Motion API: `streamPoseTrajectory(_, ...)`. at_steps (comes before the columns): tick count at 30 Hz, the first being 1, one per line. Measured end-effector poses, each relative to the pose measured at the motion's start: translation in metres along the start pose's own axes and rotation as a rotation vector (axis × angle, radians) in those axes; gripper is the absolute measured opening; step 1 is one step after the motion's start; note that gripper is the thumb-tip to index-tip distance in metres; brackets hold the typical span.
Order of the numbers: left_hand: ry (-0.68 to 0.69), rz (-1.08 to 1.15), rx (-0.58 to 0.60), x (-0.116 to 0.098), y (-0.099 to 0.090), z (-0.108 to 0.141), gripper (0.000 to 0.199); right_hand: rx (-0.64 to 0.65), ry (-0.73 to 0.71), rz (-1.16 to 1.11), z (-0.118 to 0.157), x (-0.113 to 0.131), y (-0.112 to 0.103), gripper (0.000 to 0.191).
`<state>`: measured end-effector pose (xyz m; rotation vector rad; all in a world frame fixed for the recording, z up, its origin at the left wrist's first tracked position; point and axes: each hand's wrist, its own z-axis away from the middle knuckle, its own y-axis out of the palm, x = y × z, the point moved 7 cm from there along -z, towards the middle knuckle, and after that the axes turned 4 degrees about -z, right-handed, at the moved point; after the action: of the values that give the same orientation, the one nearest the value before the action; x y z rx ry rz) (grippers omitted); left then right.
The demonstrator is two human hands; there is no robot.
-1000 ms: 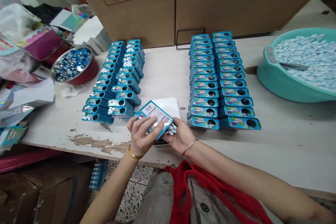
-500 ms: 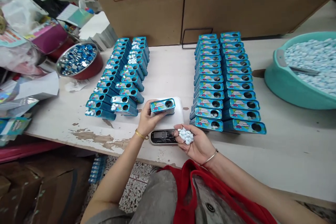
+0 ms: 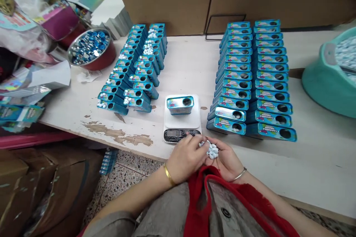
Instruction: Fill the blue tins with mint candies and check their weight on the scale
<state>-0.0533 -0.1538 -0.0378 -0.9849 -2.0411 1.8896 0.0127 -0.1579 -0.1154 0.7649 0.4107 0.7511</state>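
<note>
My right hand [image 3: 228,161] lies palm up, cupped around a small heap of pale blue candies [image 3: 213,150]. Over its edge bends my left hand [image 3: 187,158], fingers curled and pressed together, fingertips among the candies and partly hidden. Just beyond both hands is a white kitchen scale [image 3: 182,121] with a black panel, its display seeming to read 0.0. On its plate stands a blue candy tin [image 3: 180,103], upright, with a dark round hole in its top.
Blue tins [image 3: 230,93] stand in two rows at right; more tins [image 3: 139,92] at left carry white candies on top. A teal tub [image 3: 324,85] of candies is far right. A metal bowl [image 3: 109,57] holds blue and silver pieces. Cardboard boxes [image 3: 178,0] line the back.
My left hand has let go of the tin, which now rests on the scale, and has come over to the candies in my right hand. The view has shifted a little.
</note>
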Motion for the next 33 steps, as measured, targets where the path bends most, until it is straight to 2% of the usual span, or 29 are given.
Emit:
streamPoseTrajectory(2,-0.012,-0.035,0.013,-0.008,0.013,0.001,0.020,-0.002,0.002,0.034,0.001,-0.001,-0.006,0.014)
streamPoseTrajectory(5,-0.004,-0.044,0.005,-0.012,0.020,0.001,0.020,-0.003,-0.035,0.079,0.002,0.001,-0.013,0.018)
streamPoseTrajectory(12,0.014,-0.011,0.035,-0.010,0.016,-0.001,0.019,0.077,-0.041,0.120,0.002,0.001,-0.010,0.018)
streamPoseTrajectory(16,-0.035,0.118,-0.013,0.001,0.010,-0.001,0.016,0.109,-0.010,0.061,0.001,-0.001,-0.001,0.011)
streamPoseTrajectory(21,-0.056,0.208,-0.100,0.017,-0.011,-0.005,0.013,0.077,-0.068,-0.026,-0.003,0.004,0.019,0.017)
streamPoseTrajectory(24,-0.046,0.168,-0.149,0.027,-0.030,-0.011,0.015,0.123,-0.114,-0.005,-0.005,0.009,0.044,0.023)
streamPoseTrajectory(28,-0.001,0.149,-0.273,0.040,-0.059,-0.022,0.012,0.195,-0.153,0.000,-0.006,0.017,0.077,0.025)
streamPoseTrajectory(33,-0.032,0.224,-0.403,0.062,-0.089,-0.043,0.012,0.227,-0.214,-0.025,-0.003,0.030,0.101,0.026)
